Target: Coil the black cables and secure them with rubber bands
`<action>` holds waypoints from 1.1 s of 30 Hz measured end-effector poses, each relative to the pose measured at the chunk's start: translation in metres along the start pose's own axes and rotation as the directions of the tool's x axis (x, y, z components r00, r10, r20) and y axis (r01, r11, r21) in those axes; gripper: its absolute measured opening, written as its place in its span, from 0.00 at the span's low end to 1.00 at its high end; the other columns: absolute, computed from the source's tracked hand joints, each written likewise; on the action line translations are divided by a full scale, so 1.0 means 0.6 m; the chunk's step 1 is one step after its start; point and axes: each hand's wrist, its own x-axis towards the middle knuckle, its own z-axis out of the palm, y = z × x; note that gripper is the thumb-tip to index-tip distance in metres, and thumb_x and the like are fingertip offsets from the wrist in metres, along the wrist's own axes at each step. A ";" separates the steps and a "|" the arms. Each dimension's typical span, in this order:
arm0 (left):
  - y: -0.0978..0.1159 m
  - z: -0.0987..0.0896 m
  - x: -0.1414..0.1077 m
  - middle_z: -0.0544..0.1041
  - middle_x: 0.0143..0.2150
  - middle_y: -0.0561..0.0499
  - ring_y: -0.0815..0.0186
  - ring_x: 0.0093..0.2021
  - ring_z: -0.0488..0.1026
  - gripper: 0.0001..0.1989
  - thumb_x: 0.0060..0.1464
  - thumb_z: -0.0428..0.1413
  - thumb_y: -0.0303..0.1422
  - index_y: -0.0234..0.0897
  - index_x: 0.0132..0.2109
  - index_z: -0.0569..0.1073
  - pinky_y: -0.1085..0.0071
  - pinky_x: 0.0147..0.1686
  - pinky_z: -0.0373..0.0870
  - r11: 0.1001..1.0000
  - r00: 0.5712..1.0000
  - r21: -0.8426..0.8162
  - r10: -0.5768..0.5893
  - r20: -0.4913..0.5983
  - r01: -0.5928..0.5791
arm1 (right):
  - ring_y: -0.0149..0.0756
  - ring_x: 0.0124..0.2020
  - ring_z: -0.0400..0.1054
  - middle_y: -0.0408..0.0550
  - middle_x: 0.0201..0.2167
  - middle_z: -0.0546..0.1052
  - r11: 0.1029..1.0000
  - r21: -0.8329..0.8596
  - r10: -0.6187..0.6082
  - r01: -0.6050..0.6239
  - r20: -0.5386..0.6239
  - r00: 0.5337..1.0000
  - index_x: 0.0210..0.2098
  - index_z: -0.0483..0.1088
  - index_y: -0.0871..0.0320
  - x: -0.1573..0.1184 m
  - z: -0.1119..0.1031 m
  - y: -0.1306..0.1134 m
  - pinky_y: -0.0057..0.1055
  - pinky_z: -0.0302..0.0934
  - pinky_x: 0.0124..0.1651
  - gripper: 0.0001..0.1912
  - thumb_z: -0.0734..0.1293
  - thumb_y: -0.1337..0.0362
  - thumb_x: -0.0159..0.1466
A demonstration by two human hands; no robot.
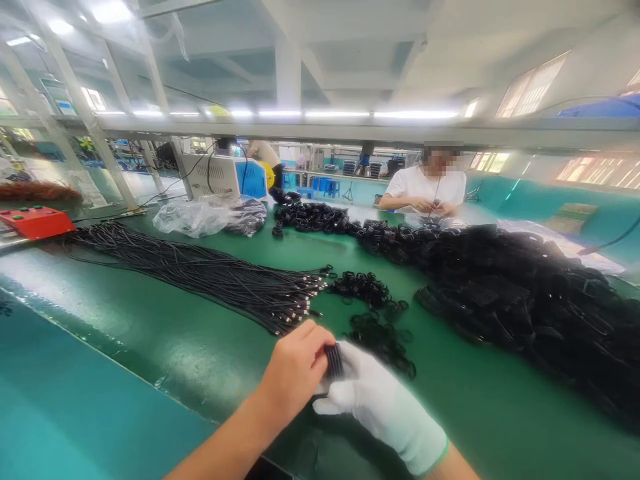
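A small coiled bundle of black cable (334, 361) is held between my two hands, above the green tabletop. My bare left hand (299, 367) has its thumb and fingers closed on the bundle's left side. On the right side, my right hand (367, 393), in a white glove, grips the same bundle. Just beyond my hands lie long straight black cables (215, 277) with metal plugs at their near ends. Small black rings (363, 287) form a pile beside the plugs, and a looser heap of black rings (383, 337) is nearer my right hand.
A large heap of coiled black cables (520, 300) covers the right side of the green table (200, 353). Clear plastic bags (193, 217) and a white-and-blue machine (225, 177) stand behind. A red control box (37, 221) is far left. A person (425, 187) sits opposite.
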 end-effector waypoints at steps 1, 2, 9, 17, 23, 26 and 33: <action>-0.002 0.008 -0.001 0.71 0.32 0.54 0.70 0.32 0.69 0.14 0.48 0.47 0.18 0.38 0.36 0.72 0.74 0.34 0.65 0.997 0.997 0.042 0.059 -0.042 -0.057 | 0.42 0.44 0.68 0.51 0.45 0.69 1.000 -0.011 -0.005 0.005 0.000 1.000 0.48 0.64 0.60 0.000 0.000 0.001 0.38 0.65 0.43 0.27 0.71 0.74 0.50; -0.004 0.015 -0.002 0.71 0.31 0.53 0.70 0.31 0.69 0.15 0.49 0.46 0.18 0.38 0.35 0.73 0.74 0.33 0.65 0.993 0.992 0.071 0.100 -0.079 -0.095 | 0.42 0.44 0.69 0.52 0.44 0.69 1.000 -0.019 -0.006 0.007 0.001 1.000 0.48 0.64 0.60 -0.001 -0.002 0.002 0.38 0.65 0.43 0.26 0.71 0.74 0.50; -0.013 0.035 0.010 0.70 0.29 0.52 0.72 0.30 0.69 0.17 0.50 0.46 0.17 0.37 0.37 0.76 0.78 0.30 0.66 0.987 0.979 -0.025 0.151 -0.139 -0.156 | 0.43 0.46 0.68 0.53 0.47 0.68 0.998 0.030 -0.058 0.056 0.051 0.997 0.52 0.63 0.58 -0.002 -0.009 0.004 0.40 0.64 0.46 0.26 0.69 0.69 0.55; -0.012 -0.014 0.052 0.74 0.38 0.52 0.66 0.37 0.71 0.13 0.49 0.53 0.26 0.41 0.42 0.76 0.71 0.38 0.68 0.965 0.966 -0.171 -0.163 0.200 0.198 | 0.38 0.41 0.69 0.53 0.41 0.71 0.945 0.322 -0.082 0.061 0.054 0.995 0.47 0.67 0.63 -0.002 -0.011 -0.005 0.36 0.65 0.43 0.17 0.58 0.58 0.66; -0.035 -0.055 0.064 0.72 0.51 0.48 0.60 0.50 0.69 0.21 0.49 0.55 0.26 0.40 0.52 0.71 0.65 0.50 0.65 0.730 0.831 -0.598 0.075 0.550 0.330 | 0.36 0.36 0.68 0.58 0.40 0.71 0.910 0.388 0.051 -0.144 0.242 0.969 0.48 0.67 0.73 -0.002 -0.002 -0.005 0.32 0.66 0.37 0.36 0.51 0.45 0.64; -0.034 -0.054 0.064 0.74 0.47 0.48 0.60 0.49 0.69 0.19 0.47 0.56 0.25 0.38 0.49 0.72 0.65 0.50 0.65 0.765 0.836 -0.563 0.058 0.545 0.314 | 0.38 0.35 0.69 0.56 0.38 0.71 0.964 0.259 0.026 -0.051 0.099 0.995 0.46 0.68 0.71 0.002 -0.003 0.001 0.35 0.67 0.36 0.29 0.58 0.48 0.63; -0.011 -0.052 0.055 0.73 0.48 0.52 0.63 0.50 0.68 0.18 0.46 0.58 0.28 0.42 0.47 0.73 0.69 0.51 0.63 0.919 0.900 -0.311 -0.095 0.426 0.243 | 0.30 0.28 0.66 0.50 0.35 0.69 0.987 0.042 -0.150 0.152 -0.047 0.988 0.44 0.68 0.64 0.010 -0.011 0.008 0.26 0.63 0.26 0.15 0.66 0.63 0.58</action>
